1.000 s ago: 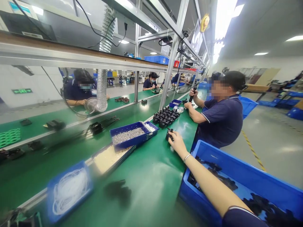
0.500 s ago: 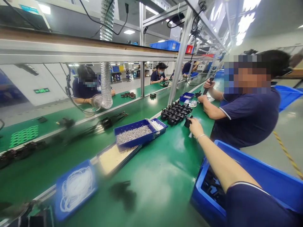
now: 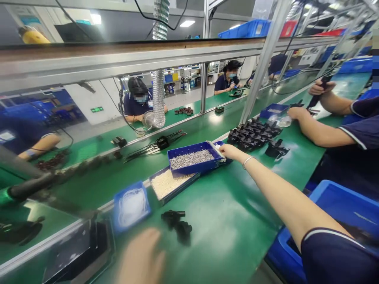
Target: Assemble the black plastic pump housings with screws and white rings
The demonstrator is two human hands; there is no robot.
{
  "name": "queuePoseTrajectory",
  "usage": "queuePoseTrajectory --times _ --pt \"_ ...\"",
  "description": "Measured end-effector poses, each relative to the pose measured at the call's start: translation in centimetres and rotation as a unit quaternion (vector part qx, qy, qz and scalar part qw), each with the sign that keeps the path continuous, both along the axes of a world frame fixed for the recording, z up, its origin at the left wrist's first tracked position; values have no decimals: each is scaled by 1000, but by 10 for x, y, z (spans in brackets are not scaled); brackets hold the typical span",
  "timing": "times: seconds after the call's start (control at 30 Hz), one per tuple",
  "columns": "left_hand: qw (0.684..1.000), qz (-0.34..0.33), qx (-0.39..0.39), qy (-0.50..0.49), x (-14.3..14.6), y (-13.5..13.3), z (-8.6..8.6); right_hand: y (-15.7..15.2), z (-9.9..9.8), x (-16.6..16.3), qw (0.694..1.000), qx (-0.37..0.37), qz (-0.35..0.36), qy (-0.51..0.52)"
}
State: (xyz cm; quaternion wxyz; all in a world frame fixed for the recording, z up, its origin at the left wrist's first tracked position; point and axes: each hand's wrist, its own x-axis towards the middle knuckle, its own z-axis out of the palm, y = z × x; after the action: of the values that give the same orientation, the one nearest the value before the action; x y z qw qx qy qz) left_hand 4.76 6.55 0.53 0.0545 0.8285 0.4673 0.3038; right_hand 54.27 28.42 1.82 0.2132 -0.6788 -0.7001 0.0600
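My right hand [image 3: 230,151] reaches far out over the green bench [image 3: 225,221] to a small blue tray [image 3: 218,143] beside the blue tray of metal screws [image 3: 192,159]. Its fingertips sit at the tray's rim and are partly hidden. A lone black plastic part [image 3: 275,149] lies to the right of it, next to a cluster of similar black parts [image 3: 251,134]. My left hand [image 3: 142,258] is a blur at the bottom edge, close to two black parts [image 3: 177,227] on the bench.
A tray of white bits [image 3: 168,183] and a blue tray of white rings [image 3: 132,205] line the bench's far side. A blue crate [image 3: 340,205] stands at my right. A co-worker's arms [image 3: 314,130] work just beyond the cluster. Other people sit across the conveyor.
My right hand set the black part down by the cluster and moved left to the small blue tray. My view swung left, and my left hand came into sight.
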Motion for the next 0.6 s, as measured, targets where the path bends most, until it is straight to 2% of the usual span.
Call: queuePoseTrajectory --times 0.13,0.23,0.33,0.4,0.5,0.6 --pt "998 -16 27 57 25 69 34 10 -1 1 1000 -23 -10 9" --pt "989 21 -45 139 51 121 49 8 -7 3 999 -21 -30 24" --pt "980 30 -97 173 72 161 45 4 -12 4 997 13 -53 55" --pt "974 31 -127 183 80 178 37 3 -14 4 993 42 -65 86" --pt "971 36 -153 181 82 187 29 2 -12 4 984 81 -77 142" --pt "972 36 -162 167 80 184 28 0 -8 2 966 118 -94 208"
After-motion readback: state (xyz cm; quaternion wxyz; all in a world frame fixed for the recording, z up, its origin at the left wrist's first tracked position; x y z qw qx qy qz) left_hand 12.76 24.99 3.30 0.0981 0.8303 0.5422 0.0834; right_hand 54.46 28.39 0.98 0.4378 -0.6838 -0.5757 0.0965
